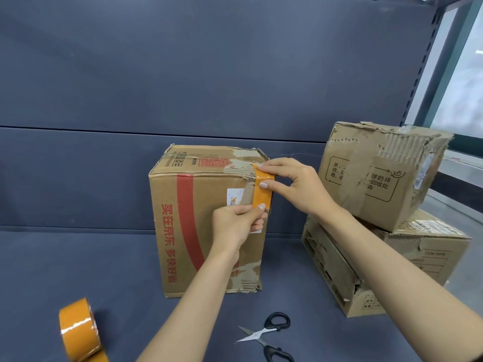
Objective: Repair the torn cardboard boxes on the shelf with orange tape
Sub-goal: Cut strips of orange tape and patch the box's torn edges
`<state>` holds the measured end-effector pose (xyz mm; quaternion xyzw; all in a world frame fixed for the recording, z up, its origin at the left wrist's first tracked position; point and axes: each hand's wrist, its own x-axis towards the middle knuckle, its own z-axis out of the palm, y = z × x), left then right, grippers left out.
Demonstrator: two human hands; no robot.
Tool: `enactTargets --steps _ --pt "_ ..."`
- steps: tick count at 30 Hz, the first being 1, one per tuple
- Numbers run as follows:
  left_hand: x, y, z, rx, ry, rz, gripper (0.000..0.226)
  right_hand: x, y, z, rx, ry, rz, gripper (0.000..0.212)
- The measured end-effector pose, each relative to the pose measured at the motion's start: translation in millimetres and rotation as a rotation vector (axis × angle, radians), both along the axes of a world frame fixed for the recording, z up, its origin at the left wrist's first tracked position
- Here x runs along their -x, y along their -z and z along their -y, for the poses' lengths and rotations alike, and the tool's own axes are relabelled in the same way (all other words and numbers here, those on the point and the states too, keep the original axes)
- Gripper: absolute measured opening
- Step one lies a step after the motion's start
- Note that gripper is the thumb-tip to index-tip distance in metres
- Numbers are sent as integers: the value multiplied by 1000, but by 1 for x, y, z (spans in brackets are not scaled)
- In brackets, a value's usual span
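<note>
A torn cardboard box with red print stands upright in the middle of the grey shelf. A strip of orange tape runs over its upper right corner and down the front face. My right hand pinches the top of the strip at the torn edge, thumb on the front, fingers on the top. My left hand holds the strip's lower end against the front face, thumb on the tape. A roll of orange tape stands on edge at the near left.
Black-handled scissors lie open on the shelf in front of the box. Two more torn boxes are stacked at the right, the upper one tilted on the lower one. The shelf's back panel rises behind.
</note>
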<state>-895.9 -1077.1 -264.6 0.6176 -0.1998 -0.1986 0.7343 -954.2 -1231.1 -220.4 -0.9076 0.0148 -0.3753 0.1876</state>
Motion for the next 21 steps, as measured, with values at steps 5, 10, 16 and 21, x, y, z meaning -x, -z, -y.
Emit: enactTargets --steps 5,10,16,21 --pt "-1 -1 2 -26 -32 60 9 0 4 0 54 15 19 44" --pt "-5 -7 -9 -275 -41 371 26 2 10 3 142 -23 -5 62" --pt "-4 -44 -35 -246 -241 1105 17 6 26 1 164 -56 -78 89" --pt "-40 -63 -12 -353 -147 1398 25 5 17 -5 -136 -145 77 49"
